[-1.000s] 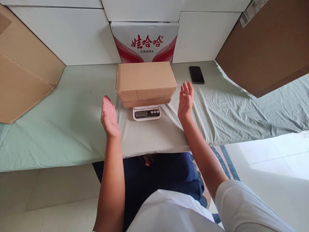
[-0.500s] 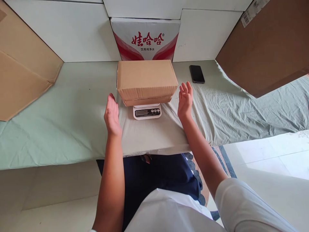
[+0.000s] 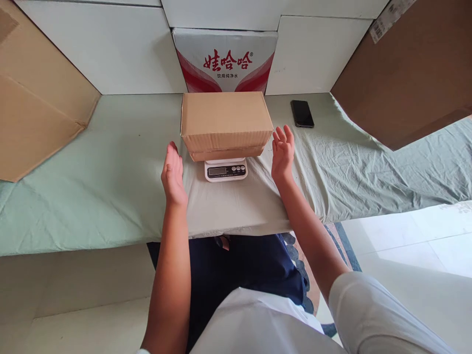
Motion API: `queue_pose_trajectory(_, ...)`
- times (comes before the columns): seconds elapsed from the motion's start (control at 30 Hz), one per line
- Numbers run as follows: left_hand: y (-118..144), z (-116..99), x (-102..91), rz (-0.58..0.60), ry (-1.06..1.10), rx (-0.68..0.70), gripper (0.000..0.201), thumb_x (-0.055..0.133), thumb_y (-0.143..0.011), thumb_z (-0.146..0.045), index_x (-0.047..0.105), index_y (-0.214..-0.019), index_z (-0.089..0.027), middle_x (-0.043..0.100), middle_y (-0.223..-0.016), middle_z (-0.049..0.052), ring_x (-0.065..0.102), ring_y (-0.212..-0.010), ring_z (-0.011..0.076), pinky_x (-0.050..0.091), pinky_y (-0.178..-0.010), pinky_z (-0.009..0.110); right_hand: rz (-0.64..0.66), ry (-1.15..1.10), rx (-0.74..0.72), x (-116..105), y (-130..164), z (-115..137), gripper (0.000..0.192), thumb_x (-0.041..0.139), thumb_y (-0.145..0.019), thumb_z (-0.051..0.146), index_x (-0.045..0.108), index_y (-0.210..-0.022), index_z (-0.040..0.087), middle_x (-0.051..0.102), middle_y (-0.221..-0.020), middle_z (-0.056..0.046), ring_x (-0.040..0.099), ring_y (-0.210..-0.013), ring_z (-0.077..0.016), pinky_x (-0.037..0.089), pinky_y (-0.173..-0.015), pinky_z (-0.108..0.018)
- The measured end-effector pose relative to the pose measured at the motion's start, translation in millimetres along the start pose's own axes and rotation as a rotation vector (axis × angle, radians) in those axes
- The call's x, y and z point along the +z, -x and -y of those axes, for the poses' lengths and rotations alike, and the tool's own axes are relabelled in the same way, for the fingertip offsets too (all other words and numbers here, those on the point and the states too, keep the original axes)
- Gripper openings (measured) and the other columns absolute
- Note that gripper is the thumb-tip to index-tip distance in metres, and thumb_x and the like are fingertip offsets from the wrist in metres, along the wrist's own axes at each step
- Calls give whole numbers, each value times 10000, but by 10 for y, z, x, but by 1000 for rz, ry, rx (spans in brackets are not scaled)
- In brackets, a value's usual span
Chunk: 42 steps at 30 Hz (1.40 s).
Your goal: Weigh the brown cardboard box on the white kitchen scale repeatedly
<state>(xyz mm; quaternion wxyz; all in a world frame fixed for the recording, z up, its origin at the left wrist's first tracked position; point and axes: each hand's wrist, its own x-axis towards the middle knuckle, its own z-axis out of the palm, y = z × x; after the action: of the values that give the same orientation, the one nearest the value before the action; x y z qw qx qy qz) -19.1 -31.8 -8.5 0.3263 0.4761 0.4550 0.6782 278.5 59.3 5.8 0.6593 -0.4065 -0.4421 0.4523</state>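
Observation:
A closed brown cardboard box [image 3: 226, 115] rests on top of a small white digital kitchen scale [image 3: 226, 171]. The scale's display and several buttons face me, while its platform is mostly covered by the box. My left hand [image 3: 173, 174] is raised left of the scale, fingers stretched out, palm facing inward, apart from the box. On the other side my right hand [image 3: 283, 151] is held up near the box's front right corner, fingers extended and holding nothing. Whether its fingertips touch the box is hard to tell.
Green cloth [image 3: 121, 162] covers the bench. A black phone [image 3: 302, 113] lies at the back right. Behind the box stands a white and red carton [image 3: 225, 59] against white panels. Large cardboard pieces flank the bench, one on the left [image 3: 40, 98] and one on the right [image 3: 409, 73].
The whole view has shifted very slightly. Both hands keep the same pose, and the box and scale stay in place.

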Motion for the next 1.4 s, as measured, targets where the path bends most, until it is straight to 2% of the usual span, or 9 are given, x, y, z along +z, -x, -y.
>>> queue_pose_trajectory(0.2,5,-9,2,13,40,-6,691,462,-943,-682,508,-1539,-335,345,-1733,-3,198,-1646,249,199,-1358,443,12,-20,-3,-6,0,-2,687,558,-794,594,409,-1425,363,463,-1617,-28,388,-1583,-298,265,-1315,-619)
queue_pose_trajectory(0.47,21,-41,60,103,-27,-3,814,487,-874,-791,491,-1554,-344,356,-1729,13,219,-1640,283,216,-1348,462,80,18,-51,61,77,-16,708,594,-803,598,411,-1452,383,444,-1637,-24,402,-1572,-303,263,-1311,-643)
queue_pose_trajectory(0.77,7,-16,57,102,-28,21,811,491,-880,-784,480,-1560,-341,352,-1731,20,198,-1644,296,199,-1352,483,127,29,-63,76,89,-74,645,561,-844,566,416,-1448,390,498,-1600,-14,436,-1544,-284,285,-1295,-657)
queue_pose_trajectory(0.97,7,-19,72,89,-23,32,810,497,-890,-767,483,-1562,-315,351,-1731,41,220,-1639,289,205,-1353,462,128,-2,-44,80,84,-72,678,590,-821,565,421,-1447,367,494,-1609,-23,461,-1525,-286,275,-1305,-652)
queue_pose_trajectory(1.1,25,-46,89,102,-49,5,838,510,-871,-786,472,-1569,-324,343,-1734,44,225,-1638,295,209,-1352,452,137,2,-41,118,103,-24,649,612,-810,577,456,-1405,366,525,-1586,-10,459,-1526,-281,294,-1312,-627)
queue_pose_trajectory(1.27,55,-8,103,119,-33,-7,847,535,-875,-772,446,-1586,-320,302,-1747,68,198,-1642,303,210,-1343,467,210,38,-78,239,202,114,626,616,-814,590,481,-1384,367,517,-1585,-7,445,-1510,-296,338,-1293,-598)
queue_pose_trajectory(1.4,44,11,109,129,-43,-25,878,583,-864,-750,424,-1599,-298,294,-1748,94,206,-1636,328,204,-1342,495,237,98,-95,359,270,197,474,586,-838,559,584,-1245,317,633,-1403,-27,520,-1372,-309,405,-1245,-567)
